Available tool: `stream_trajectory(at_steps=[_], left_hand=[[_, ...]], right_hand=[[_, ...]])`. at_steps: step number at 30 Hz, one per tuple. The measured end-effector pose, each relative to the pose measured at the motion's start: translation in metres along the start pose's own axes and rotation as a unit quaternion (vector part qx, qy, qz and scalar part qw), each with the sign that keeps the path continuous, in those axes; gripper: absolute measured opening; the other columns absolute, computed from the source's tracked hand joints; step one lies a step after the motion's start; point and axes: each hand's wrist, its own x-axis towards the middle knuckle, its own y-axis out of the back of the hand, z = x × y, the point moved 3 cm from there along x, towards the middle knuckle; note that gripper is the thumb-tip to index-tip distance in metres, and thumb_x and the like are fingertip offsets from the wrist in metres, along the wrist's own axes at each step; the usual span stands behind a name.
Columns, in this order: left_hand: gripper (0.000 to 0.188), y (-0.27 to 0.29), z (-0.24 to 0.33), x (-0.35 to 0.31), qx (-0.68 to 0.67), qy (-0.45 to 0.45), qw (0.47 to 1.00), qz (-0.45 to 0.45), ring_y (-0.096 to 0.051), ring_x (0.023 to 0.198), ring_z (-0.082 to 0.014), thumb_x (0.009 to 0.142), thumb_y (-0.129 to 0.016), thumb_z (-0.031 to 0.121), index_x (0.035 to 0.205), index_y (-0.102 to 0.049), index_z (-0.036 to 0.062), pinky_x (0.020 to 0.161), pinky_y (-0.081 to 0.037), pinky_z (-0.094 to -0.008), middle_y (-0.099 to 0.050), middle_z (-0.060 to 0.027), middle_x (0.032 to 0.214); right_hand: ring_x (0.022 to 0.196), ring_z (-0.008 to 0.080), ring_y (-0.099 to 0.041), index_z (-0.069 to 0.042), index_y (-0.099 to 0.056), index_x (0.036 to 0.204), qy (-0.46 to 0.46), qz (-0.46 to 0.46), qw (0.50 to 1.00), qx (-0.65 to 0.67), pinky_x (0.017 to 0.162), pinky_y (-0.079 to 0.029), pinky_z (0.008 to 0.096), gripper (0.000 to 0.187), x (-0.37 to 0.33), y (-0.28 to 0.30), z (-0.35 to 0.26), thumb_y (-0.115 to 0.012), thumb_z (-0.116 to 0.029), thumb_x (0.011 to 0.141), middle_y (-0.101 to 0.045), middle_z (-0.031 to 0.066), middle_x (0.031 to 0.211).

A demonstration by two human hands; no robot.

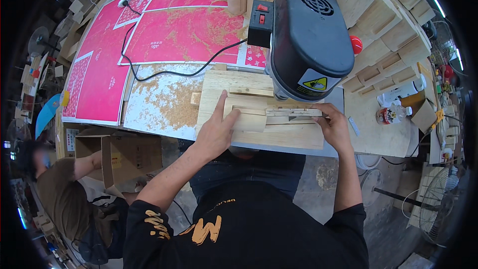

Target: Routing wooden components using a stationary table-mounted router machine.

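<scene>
My left hand (216, 128) grips the left end of a pale wooden block (251, 114), its index finger and thumb resting on the top. The block lies on a wooden board (214, 83) under the head of a black bench drill press (311, 35). At the block's right, my right hand (332, 125) is closed on the end of a narrow, worn wooden strip (291, 112). The strip's left end meets the block. Another thin wooden strip (251, 92) lies behind the block. The machine's head hides the part just beneath it.
Stacks of wooden blocks (383, 35) stand behind and right of the machine. Pink cardboard sheets (184, 32) with sawdust and a black cable (189, 74) lie at the left. A bottle (393, 114) stands at the right. A person (69, 194) sits by a cardboard box (132, 157) at lower left.
</scene>
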Motion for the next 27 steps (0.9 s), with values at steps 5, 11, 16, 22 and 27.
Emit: stream_trajectory(at_steps=[5,11,16,22,27], left_hand=[[0.084,-0.007,0.018,0.002,-0.059,0.044,0.997,0.032,-0.058,0.117,-0.0522,0.077,-0.075,-0.002,0.149,-0.032,0.0031,0.092,-0.054,-0.0483,-0.016,-0.0348,0.16],[0.122,-0.052,0.031,0.034,-0.189,0.008,0.969,0.159,-0.04,0.14,-0.0483,0.075,-0.085,0.009,0.157,0.004,-0.0062,0.112,-0.04,-0.0438,-0.021,-0.0349,0.159],[0.124,-0.047,0.025,0.037,-0.157,-0.009,0.971,0.181,-0.036,0.143,-0.0477,0.072,-0.088,0.01,0.157,0.001,-0.0068,0.114,-0.039,-0.0443,-0.022,-0.0341,0.159],[0.126,-0.05,0.021,0.04,-0.122,-0.027,0.978,0.168,-0.036,0.142,-0.0481,0.071,-0.089,0.011,0.156,0.002,-0.0066,0.113,-0.04,-0.0443,-0.022,-0.0318,0.16],[0.127,-0.053,0.018,0.041,-0.13,0.0,0.979,0.155,-0.036,0.143,-0.0479,0.072,-0.088,0.012,0.156,0.005,-0.006,0.113,-0.04,-0.0447,-0.021,-0.0315,0.16]], right_hand=[[0.077,0.0287,-0.066,-0.004,-0.071,0.115,-0.006,0.0,1.0,-0.006,0.071,-0.052,0.0331,0.033,0.006,-0.007,-0.007,-0.072,0.002,0.083,-0.07,0.0128,0.107],[0.081,0.031,-0.069,0.0,-0.069,0.113,-0.038,0.099,0.994,-0.024,0.07,-0.053,0.0353,0.033,-0.002,-0.039,-0.024,-0.076,-0.003,0.082,-0.07,0.017,0.106],[0.085,0.0325,-0.07,-0.001,-0.068,0.113,-0.098,0.084,0.987,-0.094,0.075,-0.055,0.0388,0.033,0.002,-0.046,-0.028,-0.077,-0.01,0.083,-0.07,0.0191,0.103],[0.106,0.0297,-0.066,0.004,-0.061,0.125,-0.009,0.113,0.994,0.006,0.09,-0.051,0.0404,0.043,0.015,-0.012,-0.018,-0.073,-0.015,0.088,-0.068,0.0219,0.116],[0.12,0.0226,-0.055,0.001,-0.05,0.138,0.082,0.111,0.885,0.446,0.106,-0.037,0.0345,0.052,0.072,0.059,-0.122,-0.042,-0.04,0.107,-0.059,0.0145,0.131]])
